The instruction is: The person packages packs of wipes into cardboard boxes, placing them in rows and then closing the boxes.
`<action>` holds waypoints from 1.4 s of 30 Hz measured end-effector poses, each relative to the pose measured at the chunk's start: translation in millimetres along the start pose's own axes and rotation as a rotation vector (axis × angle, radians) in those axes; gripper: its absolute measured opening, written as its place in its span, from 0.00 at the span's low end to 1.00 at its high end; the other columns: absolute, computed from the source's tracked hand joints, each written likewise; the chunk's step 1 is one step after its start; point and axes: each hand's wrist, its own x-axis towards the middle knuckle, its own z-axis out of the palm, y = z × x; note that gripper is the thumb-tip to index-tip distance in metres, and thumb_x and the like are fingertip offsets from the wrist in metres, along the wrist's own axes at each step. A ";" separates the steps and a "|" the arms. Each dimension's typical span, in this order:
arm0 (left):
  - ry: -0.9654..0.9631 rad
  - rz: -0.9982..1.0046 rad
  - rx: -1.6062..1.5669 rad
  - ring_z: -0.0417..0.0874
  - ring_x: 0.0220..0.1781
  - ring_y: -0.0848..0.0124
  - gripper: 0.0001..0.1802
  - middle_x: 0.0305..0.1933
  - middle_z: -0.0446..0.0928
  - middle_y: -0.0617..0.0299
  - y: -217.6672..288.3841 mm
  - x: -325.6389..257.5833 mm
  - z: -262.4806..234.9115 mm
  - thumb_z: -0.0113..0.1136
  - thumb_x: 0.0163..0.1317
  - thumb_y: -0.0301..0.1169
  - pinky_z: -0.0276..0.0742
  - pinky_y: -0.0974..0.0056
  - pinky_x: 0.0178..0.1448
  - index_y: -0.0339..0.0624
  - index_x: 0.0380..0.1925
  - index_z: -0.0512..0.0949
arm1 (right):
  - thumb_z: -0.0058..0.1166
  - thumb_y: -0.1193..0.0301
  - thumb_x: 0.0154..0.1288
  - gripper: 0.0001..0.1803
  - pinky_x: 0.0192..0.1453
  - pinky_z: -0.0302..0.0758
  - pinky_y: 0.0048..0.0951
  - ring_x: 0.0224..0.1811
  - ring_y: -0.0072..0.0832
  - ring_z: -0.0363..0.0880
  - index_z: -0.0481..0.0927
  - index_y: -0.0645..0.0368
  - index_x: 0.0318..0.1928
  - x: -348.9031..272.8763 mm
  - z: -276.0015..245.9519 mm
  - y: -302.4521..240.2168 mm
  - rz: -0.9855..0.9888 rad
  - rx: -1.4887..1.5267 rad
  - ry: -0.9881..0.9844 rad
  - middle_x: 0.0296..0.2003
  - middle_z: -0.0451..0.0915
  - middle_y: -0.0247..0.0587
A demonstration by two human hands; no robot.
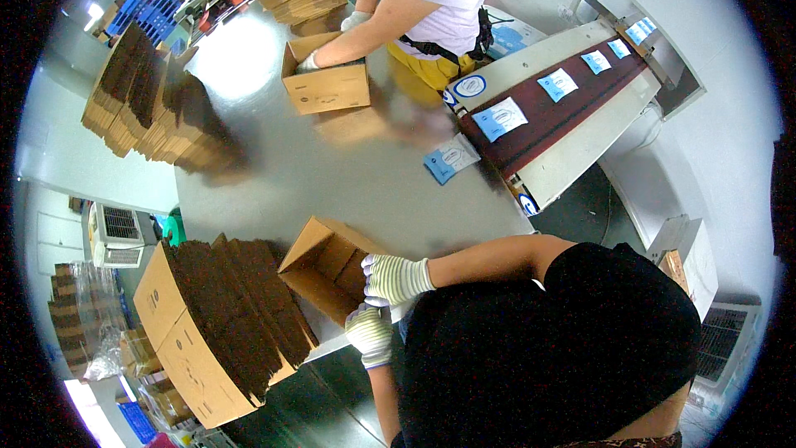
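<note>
Head view: A worker in a black top leans over a steel worktop [332, 174], both gloved hands on an open cardboard carton [327, 267] tipped on its side at the near edge. The upper gloved hand in the picture, taken here as the right hand [396, 279], reaches into the carton's mouth with fingers curled over its wall; whether it grips or merely steadies cannot be told for certain. The lower one, taken as the left hand [371, 333], is closed around the carton's near corner, bracing it against the worktop edge, apparently so the box keeps its shape while being handled.

Just beside the carton, a stack of flattened cartons [220, 323] stands on edge within easy reach of the left side, a likely supply point. 2 more stacks of flat cartons [153, 104] sit at the far left of the worktop.

Across the worktop, a second person in a white top and yellow apron has a gloved hand inside another upright carton [327, 83]. To the right, a sloping conveyor [555, 108] with a dark belt carries several blue-and-white packets [499, 119] down toward the worktop, where 1 packet [452, 158] lies at its foot, between the 2 people.
</note>
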 end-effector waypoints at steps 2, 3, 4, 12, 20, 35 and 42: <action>0.036 -0.011 -0.018 0.75 0.25 0.61 0.13 0.20 0.71 0.59 1.5 1.5 0.1 0.61 0.48 0.39 0.70 0.57 0.36 0.45 0.17 0.72 | 0.50 0.57 0.54 0.15 0.45 0.66 0.36 0.26 0.35 0.73 0.77 0.54 0.21 0.7 1.7 1.1 0.031 0.018 -0.022 0.18 0.76 0.38; 0.034 -0.007 -0.019 0.75 0.25 0.61 0.13 0.20 0.71 0.59 1.4 1.8 0.6 0.61 0.48 0.39 0.70 0.57 0.36 0.45 0.17 0.72 | 0.50 0.57 0.54 0.15 0.45 0.66 0.36 0.26 0.35 0.73 0.77 0.54 0.21 0.8 2.9 1.3 0.035 0.018 -0.022 0.18 0.76 0.38; 0.021 -0.005 -0.012 0.75 0.25 0.61 0.12 0.20 0.71 0.59 0.7 2.0 1.2 0.62 0.48 0.39 0.70 0.57 0.36 0.45 0.17 0.72 | 0.50 0.58 0.54 0.14 0.46 0.66 0.36 0.27 0.34 0.73 0.77 0.54 0.21 0.8 4.0 1.5 0.039 0.023 -0.009 0.18 0.76 0.37; 0.006 -0.034 -0.047 0.76 0.25 0.60 0.12 0.21 0.72 0.59 4.0 7.1 -0.3 0.62 0.47 0.40 0.70 0.57 0.36 0.46 0.19 0.73 | 0.48 0.58 0.57 0.14 0.50 0.66 0.36 0.30 0.32 0.73 0.76 0.54 0.22 -0.4 -0.1 4.9 0.031 0.026 0.031 0.20 0.75 0.34; -0.011 -0.110 -0.052 0.78 0.30 0.58 0.10 0.26 0.77 0.58 4.7 5.7 -3.6 0.61 0.48 0.38 0.71 0.57 0.39 0.45 0.25 0.76 | 0.54 0.62 0.57 0.15 0.59 0.66 0.44 0.56 0.43 0.67 0.74 0.55 0.42 -6.0 -38.3 32.7 0.266 0.300 0.223 0.49 0.70 0.43; -0.048 -0.101 -0.032 0.77 0.29 0.61 0.09 0.24 0.74 0.61 2.0 10.3 -2.7 0.61 0.50 0.37 0.71 0.57 0.39 0.47 0.25 0.74 | 0.56 0.59 0.55 0.22 0.52 0.71 0.45 0.48 0.48 0.76 0.77 0.57 0.48 -108.8 -114.9 250.3 1.000 -0.077 -0.577 0.44 0.79 0.53; -0.075 -0.138 -0.079 0.76 0.29 0.62 0.09 0.25 0.73 0.61 3.6 14.3 -7.7 0.61 0.49 0.37 0.70 0.58 0.39 0.47 0.26 0.74 | 0.50 0.68 0.56 0.15 0.44 0.74 0.41 0.41 0.33 0.80 0.80 0.59 0.43 -125.3 -103.4 317.4 0.774 -0.225 -1.247 0.42 0.82 0.41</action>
